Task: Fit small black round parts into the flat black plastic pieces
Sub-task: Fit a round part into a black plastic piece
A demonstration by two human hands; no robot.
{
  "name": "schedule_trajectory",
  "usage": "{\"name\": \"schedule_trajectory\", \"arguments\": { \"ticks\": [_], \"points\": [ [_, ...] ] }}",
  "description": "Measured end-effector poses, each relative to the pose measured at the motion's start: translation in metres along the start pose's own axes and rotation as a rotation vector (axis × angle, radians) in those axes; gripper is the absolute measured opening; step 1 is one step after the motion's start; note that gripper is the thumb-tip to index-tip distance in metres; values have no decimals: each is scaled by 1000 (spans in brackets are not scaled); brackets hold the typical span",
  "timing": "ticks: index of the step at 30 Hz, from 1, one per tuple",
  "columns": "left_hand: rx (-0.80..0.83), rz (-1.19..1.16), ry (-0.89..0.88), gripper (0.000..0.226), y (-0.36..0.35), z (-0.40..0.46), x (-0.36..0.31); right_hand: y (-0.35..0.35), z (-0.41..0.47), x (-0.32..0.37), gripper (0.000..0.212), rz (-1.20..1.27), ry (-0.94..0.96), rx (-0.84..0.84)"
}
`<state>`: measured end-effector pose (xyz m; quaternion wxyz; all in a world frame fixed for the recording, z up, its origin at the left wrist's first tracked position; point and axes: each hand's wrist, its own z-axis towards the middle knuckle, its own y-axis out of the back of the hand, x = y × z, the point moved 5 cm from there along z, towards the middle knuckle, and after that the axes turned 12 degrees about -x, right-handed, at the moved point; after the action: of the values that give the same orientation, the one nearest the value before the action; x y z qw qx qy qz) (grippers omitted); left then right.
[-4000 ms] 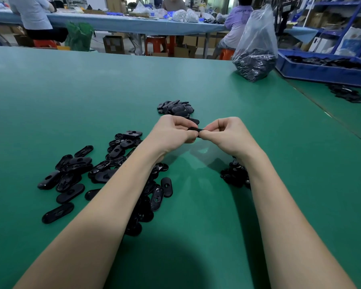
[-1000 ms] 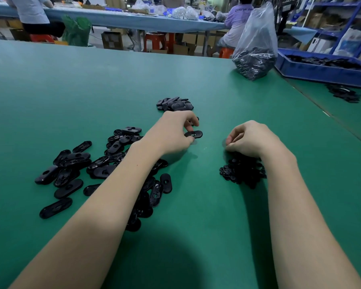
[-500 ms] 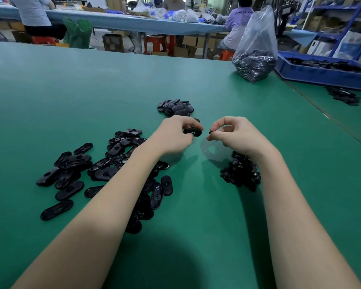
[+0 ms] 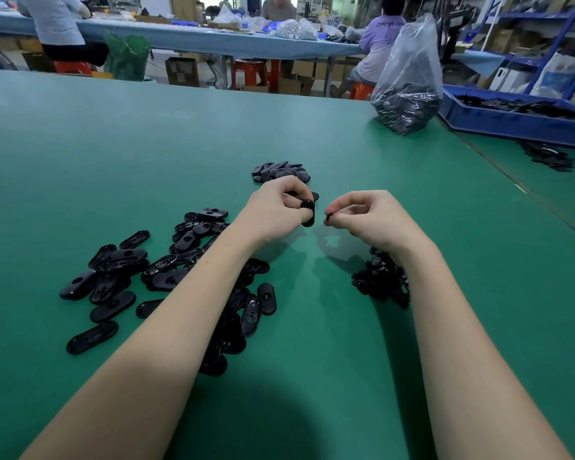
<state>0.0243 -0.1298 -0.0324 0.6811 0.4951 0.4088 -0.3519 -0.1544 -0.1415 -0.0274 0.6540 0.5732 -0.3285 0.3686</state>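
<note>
The left hand pinches a flat black piece above the green counter, its long axis running near to far. Just right of it, not touching, the right hand pinches a small round part at its fingertips. Loose flat pieces lie left, round parts near right, a small pile just beyond.

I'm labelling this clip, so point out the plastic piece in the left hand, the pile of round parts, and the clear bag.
plastic piece (image 4: 307, 212), head view, rounded lower end
round parts (image 4: 377, 278), head view, pile's middle
clear bag (image 4: 407, 101), head view, dark filled bottom
</note>
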Motion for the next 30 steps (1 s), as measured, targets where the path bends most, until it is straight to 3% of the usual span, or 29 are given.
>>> {"name": "schedule_trajectory", "arguments": {
  "ticks": [10, 30],
  "points": [
    [37, -194, 71, 18, 1, -2, -3, 2, 3, 0, 3, 89, -84, -78],
    [64, -109, -30, 30, -1, -5, -10, -4, -2, -7, 4, 173, -240, -55]
  ]
}}
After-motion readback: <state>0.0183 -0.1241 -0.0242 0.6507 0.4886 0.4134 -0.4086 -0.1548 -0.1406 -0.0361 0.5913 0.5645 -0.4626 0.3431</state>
